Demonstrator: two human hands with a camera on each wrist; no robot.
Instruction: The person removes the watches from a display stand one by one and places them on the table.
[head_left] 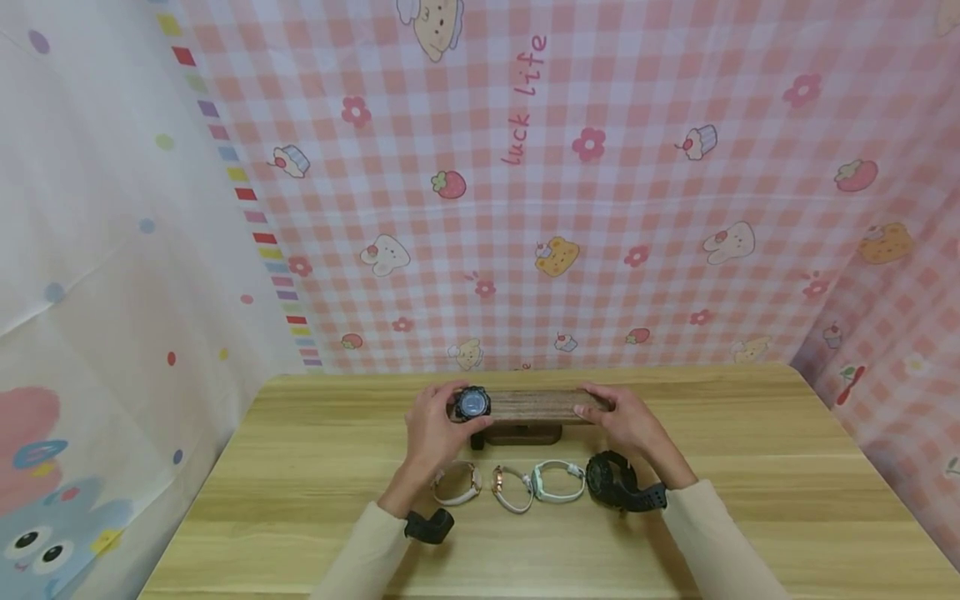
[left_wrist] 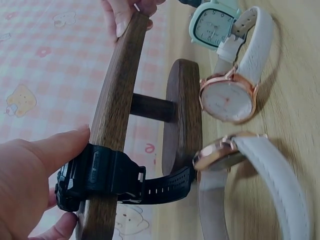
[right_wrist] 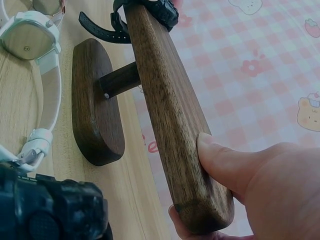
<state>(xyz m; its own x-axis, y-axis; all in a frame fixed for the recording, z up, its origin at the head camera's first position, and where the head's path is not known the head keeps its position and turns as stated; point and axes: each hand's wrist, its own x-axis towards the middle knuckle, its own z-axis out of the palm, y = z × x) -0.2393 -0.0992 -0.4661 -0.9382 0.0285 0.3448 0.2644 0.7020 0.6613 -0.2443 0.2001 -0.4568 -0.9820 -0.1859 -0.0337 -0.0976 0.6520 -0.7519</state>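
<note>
A dark wooden watch stand [head_left: 536, 406], a T-shaped bar on a post and oval base [left_wrist: 182, 110], stands on the table. A black digital watch [head_left: 473, 403] is strapped around the bar's left part, its strap tail hanging below. My left hand [head_left: 437, 425] grips the watch and bar, thumb on the near side and fingers behind. At the bar's right end my right hand [head_left: 622, 417] holds the wood, thumb [right_wrist: 220, 155] on one face and fingers around the other side. Part of the left fingers is hidden behind the watch.
In front of the stand lie a white-strapped rose-gold watch [head_left: 457, 483], a similar one [head_left: 513, 488], a mint-green watch [head_left: 558, 482] with a white strap, and a black watch [head_left: 611, 481]. A checked cloth [head_left: 480, 208] hangs behind the wooden table [head_left: 300, 467].
</note>
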